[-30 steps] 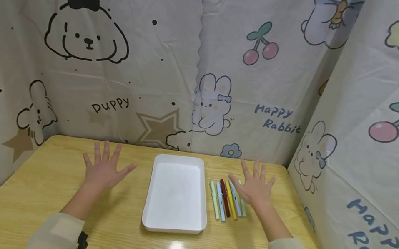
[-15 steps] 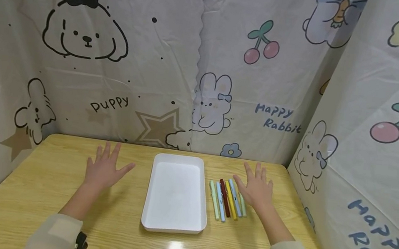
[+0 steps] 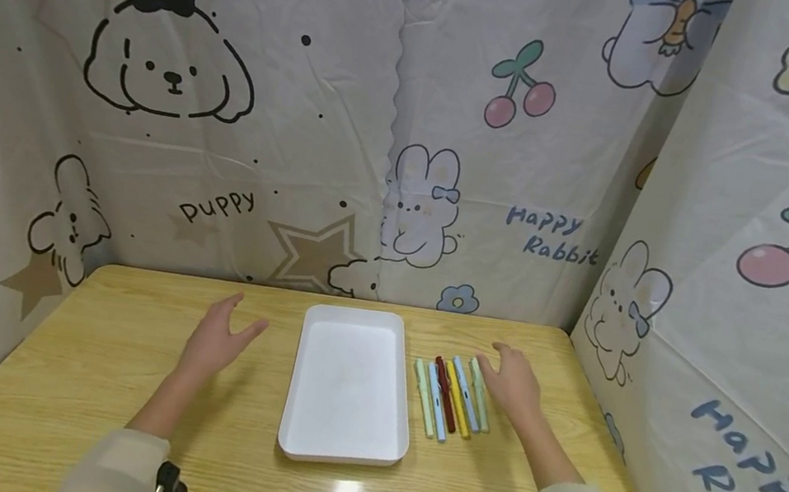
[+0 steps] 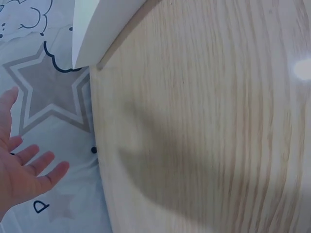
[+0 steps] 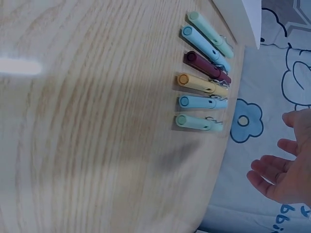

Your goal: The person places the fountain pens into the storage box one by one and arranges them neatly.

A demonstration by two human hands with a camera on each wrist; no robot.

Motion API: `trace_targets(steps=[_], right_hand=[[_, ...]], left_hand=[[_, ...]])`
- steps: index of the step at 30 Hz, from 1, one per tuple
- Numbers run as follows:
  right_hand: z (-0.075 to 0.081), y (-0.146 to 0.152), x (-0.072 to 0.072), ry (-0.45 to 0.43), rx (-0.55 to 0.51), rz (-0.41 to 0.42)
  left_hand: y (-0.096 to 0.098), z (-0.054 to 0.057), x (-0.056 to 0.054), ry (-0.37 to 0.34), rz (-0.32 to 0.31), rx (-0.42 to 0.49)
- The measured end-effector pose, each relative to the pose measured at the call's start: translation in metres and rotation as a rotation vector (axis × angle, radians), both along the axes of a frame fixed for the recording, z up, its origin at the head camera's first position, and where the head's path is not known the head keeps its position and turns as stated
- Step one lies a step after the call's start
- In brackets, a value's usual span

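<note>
Several capped pens lie side by side right of a white tray: a pale green pen, a light blue pen, a dark red pen, a yellow pen, another light blue pen and another green pen. Metal clips show on them in the right wrist view. My right hand hovers just right of the pens, fingers loosely bent and holding nothing. Left of the tray, my left hand is held above the table, thumb apart from the fingers, also holding nothing.
The wooden table ends at a printed cloth backdrop behind it. A similar cloth hangs along the right side. Cameras are strapped at both wrists.
Both hands have turned from spread, palm-down poses to more sideways ones, with the fingers drawn together and bent. The right hand has shifted slightly rightward. Pens and tray stay put.
</note>
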State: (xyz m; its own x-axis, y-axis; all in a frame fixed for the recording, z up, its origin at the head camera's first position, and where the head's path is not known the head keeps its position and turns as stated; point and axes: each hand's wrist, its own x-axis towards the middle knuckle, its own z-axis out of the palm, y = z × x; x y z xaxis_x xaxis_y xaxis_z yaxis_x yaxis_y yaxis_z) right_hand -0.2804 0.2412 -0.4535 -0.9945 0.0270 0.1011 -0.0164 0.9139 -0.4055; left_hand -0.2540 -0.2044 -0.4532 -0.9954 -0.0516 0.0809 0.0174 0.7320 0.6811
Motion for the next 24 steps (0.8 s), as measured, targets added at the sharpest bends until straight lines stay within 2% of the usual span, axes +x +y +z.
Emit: trace_targets(steps=[10,13,18,24], right_hand=[[-0.016,0.004,0.001,-0.067,-0.083,-0.042],[-0.022,0.005,-0.001,-0.085,-0.093,-0.049],[-0.033,0.006,-0.003,-0.112,-0.128,-0.071],[-0.046,0.005,-0.003,-0.103,-0.138,-0.097]], left_hand=[[0.014,-0.021,-0.003,-0.059,-0.005,0.237],[0.019,-0.025,-0.004,-0.075,-0.003,0.283],[0.026,-0.03,-0.006,-0.111,0.035,0.358],[0.035,-0.04,-0.007,-0.102,0.058,0.422]])
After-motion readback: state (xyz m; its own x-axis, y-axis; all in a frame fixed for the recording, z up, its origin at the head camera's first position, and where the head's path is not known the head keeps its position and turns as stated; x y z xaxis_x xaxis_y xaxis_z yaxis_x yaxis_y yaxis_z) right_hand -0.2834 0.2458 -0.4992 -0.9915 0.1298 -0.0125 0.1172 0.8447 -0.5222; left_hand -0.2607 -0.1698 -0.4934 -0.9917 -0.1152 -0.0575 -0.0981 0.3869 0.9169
